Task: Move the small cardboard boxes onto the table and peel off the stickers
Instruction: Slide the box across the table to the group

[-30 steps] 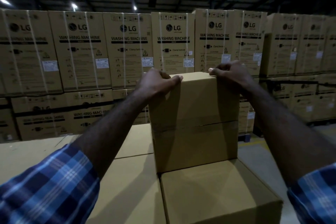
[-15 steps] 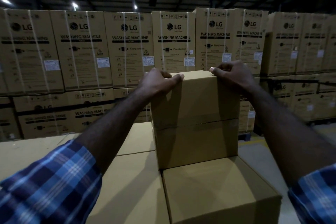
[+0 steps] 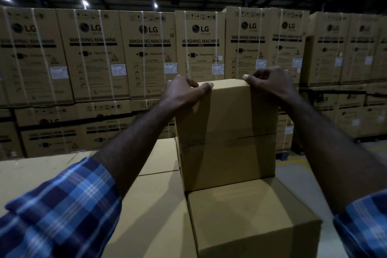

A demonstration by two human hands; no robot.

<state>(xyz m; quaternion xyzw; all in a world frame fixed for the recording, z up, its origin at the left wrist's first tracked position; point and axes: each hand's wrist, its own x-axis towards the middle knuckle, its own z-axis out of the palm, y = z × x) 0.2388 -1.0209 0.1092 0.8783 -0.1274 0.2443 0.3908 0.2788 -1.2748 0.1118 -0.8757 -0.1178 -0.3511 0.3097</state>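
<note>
A plain small cardboard box (image 3: 228, 132) stands upright on a stack of similar boxes, a taped seam running across its near face. My left hand (image 3: 184, 92) grips its top left corner, thumb on the near face and fingers curled over the top. My right hand (image 3: 270, 81) holds the top right corner the same way. The fingertips behind the top edge are hidden. No sticker shows on the face toward me.
Another small box (image 3: 251, 220) lies just below in front, and more flat box tops (image 3: 157, 216) spread to the left. A wall of large washing-machine cartons (image 3: 150, 56) stands behind. Grey floor (image 3: 297, 174) opens to the right.
Both hands keep their grip on the box's top corners. The box and the whole scene sit slightly higher in view than a second ago, otherwise nothing has shifted.
</note>
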